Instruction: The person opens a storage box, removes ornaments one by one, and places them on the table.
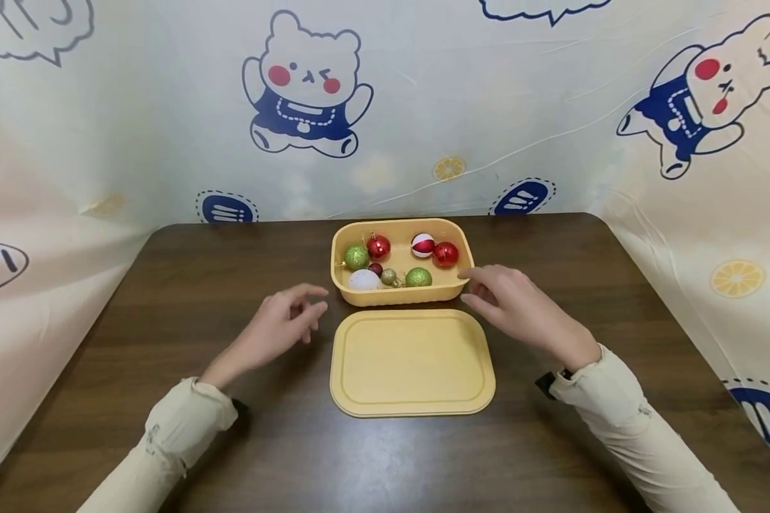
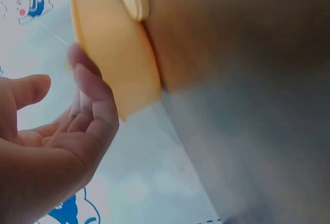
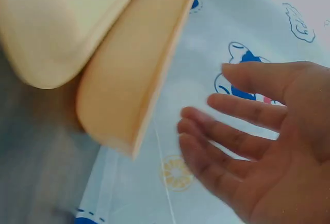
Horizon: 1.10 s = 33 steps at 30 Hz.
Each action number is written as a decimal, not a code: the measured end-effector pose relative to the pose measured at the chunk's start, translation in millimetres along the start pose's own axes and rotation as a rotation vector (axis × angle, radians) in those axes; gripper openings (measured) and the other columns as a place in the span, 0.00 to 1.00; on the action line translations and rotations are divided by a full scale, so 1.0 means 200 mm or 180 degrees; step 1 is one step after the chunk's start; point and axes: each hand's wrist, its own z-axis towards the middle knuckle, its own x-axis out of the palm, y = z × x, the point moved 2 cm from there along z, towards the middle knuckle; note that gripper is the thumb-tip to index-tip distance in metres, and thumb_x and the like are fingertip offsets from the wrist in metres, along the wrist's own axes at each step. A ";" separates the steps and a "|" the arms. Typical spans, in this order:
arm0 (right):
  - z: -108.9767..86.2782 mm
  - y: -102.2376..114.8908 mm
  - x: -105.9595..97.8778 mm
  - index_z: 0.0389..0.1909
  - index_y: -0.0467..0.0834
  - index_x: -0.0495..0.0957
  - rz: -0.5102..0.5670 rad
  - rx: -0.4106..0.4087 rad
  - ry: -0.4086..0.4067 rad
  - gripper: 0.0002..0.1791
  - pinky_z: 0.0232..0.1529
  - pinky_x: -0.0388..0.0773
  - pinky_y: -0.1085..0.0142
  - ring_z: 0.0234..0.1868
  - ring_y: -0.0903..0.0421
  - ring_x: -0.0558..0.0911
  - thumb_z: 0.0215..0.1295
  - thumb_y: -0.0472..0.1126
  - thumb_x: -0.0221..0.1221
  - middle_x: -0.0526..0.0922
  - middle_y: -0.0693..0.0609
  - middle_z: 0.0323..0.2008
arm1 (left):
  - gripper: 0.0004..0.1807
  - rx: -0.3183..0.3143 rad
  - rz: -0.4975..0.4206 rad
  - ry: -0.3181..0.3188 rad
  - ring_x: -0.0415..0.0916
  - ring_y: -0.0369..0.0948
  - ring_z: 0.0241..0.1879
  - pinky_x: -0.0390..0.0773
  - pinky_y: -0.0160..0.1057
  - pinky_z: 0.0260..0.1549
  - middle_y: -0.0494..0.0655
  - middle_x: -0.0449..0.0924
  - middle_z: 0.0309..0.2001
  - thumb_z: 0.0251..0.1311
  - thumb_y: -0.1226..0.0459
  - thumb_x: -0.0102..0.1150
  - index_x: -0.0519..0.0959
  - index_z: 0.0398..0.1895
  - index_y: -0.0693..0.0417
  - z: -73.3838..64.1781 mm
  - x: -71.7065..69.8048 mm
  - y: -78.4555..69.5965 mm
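A yellow plastic box [image 1: 398, 298] stands near the table's back edge, holding several Christmas baubles. Among them are a green glitter bauble [image 1: 356, 257], a red bauble [image 1: 445, 254], a red-and-white bauble [image 1: 423, 245] and a white bauble [image 1: 363, 279]. In front of the box lies its flat yellow lid [image 1: 413, 363]. Just left of box and lid, my left hand [image 1: 286, 318] hovers with loosely bent fingers and holds nothing. At the box's right front corner is my right hand [image 1: 513, 303], fingers relaxed and without a thing in them; the right wrist view shows a gap to the box.
The dark wooden table [image 1: 244, 442] extends around the box and lid. Behind and beside it hangs a pale cloth [image 1: 423, 107] printed with cartoon bears and orange slices. A dark strap piece [image 1: 545, 385] shows at the right cuff.
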 end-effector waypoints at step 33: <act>0.48 -0.12 0.27 0.53 0.35 0.74 0.0735 0.0175 0.0815 0.16 0.56 0.80 0.54 0.51 0.45 0.83 0.69 0.38 0.62 0.83 0.41 0.48 | 0.29 -0.0240 -0.0806 0.0332 0.76 0.48 0.21 0.83 0.45 0.28 0.68 0.80 0.31 0.74 0.64 0.52 0.60 0.75 0.56 0.39 0.00 0.12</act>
